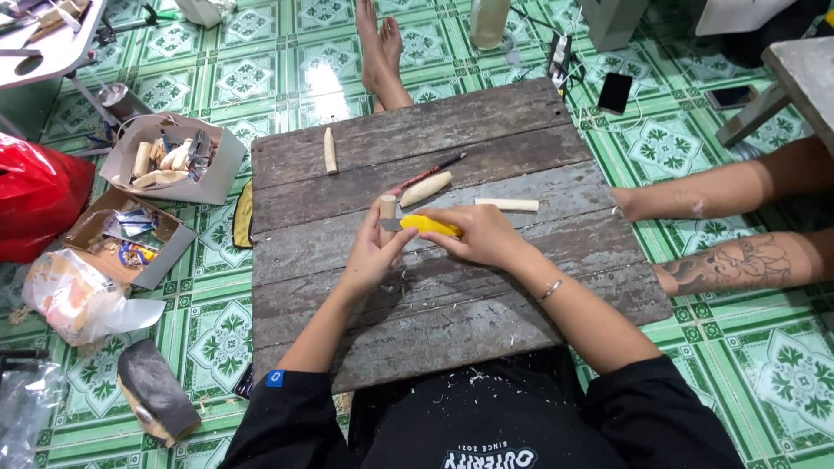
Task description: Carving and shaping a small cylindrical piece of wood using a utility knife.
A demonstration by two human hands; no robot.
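My left hand (373, 254) holds a short pale wooden stick (387, 208) upright over the grey plank board (539, 139). My right hand (479, 236) grips a knife with a yellow handle (429, 226); its blade lies against the stick. Just beyond my hands lie a carved wooden piece (426, 188), a red pencil (432, 171) and a thin round wooden rod (506, 205). Another pale carved piece (330, 150) lies farther back on the board. Wood shavings dot the board's near edge and my lap.
Two cardboard boxes, one with wooden pieces (169, 158) and one with odds and ends (126, 234), sit left on the green tiled floor. A red bag (35, 195) is far left. Another person's feet (380, 52) and arms (738, 226) border the board. Phones (615, 91) lie behind.
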